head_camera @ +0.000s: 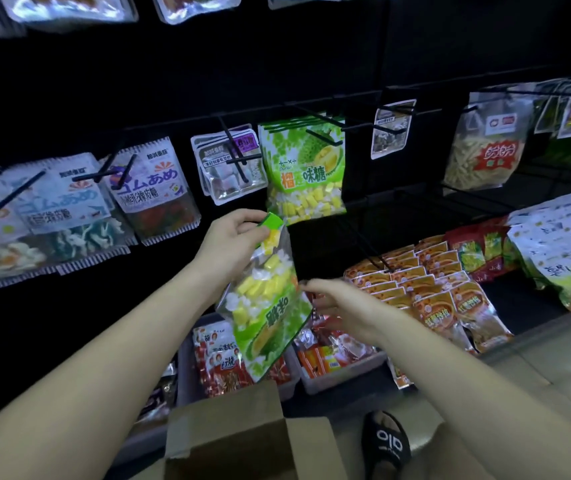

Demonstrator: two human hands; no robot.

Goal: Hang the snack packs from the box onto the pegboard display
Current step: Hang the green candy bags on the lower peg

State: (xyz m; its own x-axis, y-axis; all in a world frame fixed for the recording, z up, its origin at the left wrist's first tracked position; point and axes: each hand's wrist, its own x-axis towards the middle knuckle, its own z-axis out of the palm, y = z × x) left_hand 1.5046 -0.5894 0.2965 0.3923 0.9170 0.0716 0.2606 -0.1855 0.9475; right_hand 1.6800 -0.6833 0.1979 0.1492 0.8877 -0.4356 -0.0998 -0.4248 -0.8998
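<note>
A green durian candy pack (263,306) with yellow and white sweets hangs upside down in mid-air, in front of the black pegboard (138,91). My left hand (233,242) pinches its upper green edge. My right hand (337,303) is at the pack's right side with curled fingers, blurred; whether it touches the pack is unclear. Matching durian packs (304,168) hang on a peg (322,135) just above. The open cardboard box (242,434) sits at the bottom, under my arms.
Gummy packs (152,188) and other snacks hang on pegs to the left and right. Orange packs (426,289) and white-green bags (561,251) lie on the lower shelf. Grey bins (339,375) of red snacks stand behind the box. A black slipper (386,445) is on the floor.
</note>
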